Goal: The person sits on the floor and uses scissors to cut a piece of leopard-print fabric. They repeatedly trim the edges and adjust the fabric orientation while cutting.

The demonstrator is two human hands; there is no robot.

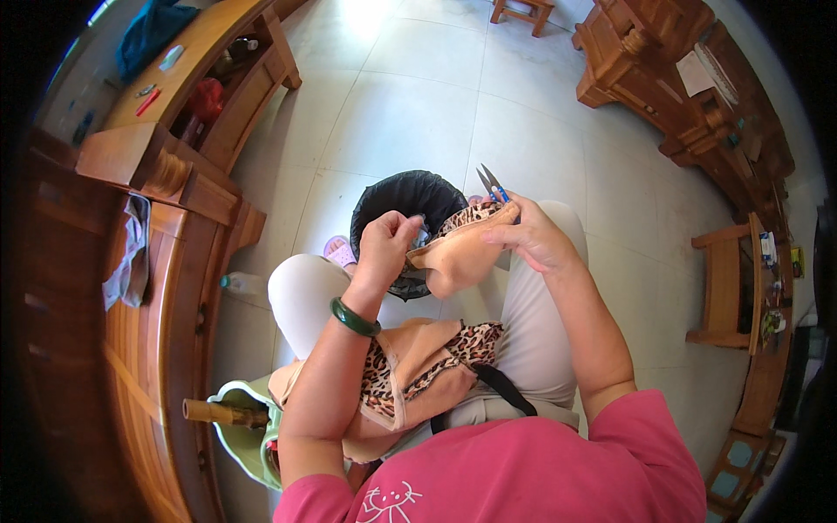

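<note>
My right hand (533,235) grips a beige padded cup (461,261) with a leopard-print lining, which looks like part of a bra. Thread snips (493,183) with blue handles are tucked into the same hand, their dark blades pointing away from me. At the cup's left end, my left hand (389,242) has its fingers pinched together by the fabric edge; any thread between the fingertips is too small to tell. More beige and leopard-print padded pieces (418,372) lie across my lap, with a black strap (503,389). Below both hands stands a bin lined with a black bag (392,196).
Left of me are a wooden cabinet (176,287) with a cloth (134,255) over it, a plastic bottle (245,283) and a green container (242,438) holding a bamboo-like tube (225,413). A wooden stool (722,284) and carved furniture (628,72) stand on the right.
</note>
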